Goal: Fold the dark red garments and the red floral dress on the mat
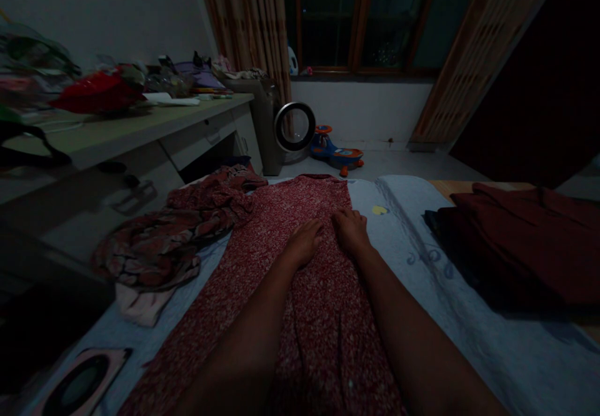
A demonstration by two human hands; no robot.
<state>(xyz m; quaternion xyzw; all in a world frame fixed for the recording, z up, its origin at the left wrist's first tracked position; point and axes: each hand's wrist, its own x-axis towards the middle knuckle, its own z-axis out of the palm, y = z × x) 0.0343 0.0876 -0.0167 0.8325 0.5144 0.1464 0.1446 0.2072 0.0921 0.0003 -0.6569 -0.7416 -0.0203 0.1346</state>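
A long red garment with a fine white print (262,291) lies spread flat along a pale blue sheet (412,241). Both of my hands rest on its upper part, side by side and almost touching. My left hand (305,241) lies palm down, fingers stretched out on the cloth. My right hand (350,228) also presses flat on the cloth, its fingers slightly bent at the tips. Neither hand grips anything.
A crumpled red patterned garment (173,241) lies to the left. Dark red folded cloth (529,241) sits at the right. A cluttered desk (122,132) runs along the left. Beyond stand a ring-shaped fan (295,127), a toy ride-on car (338,151) and a dark window.
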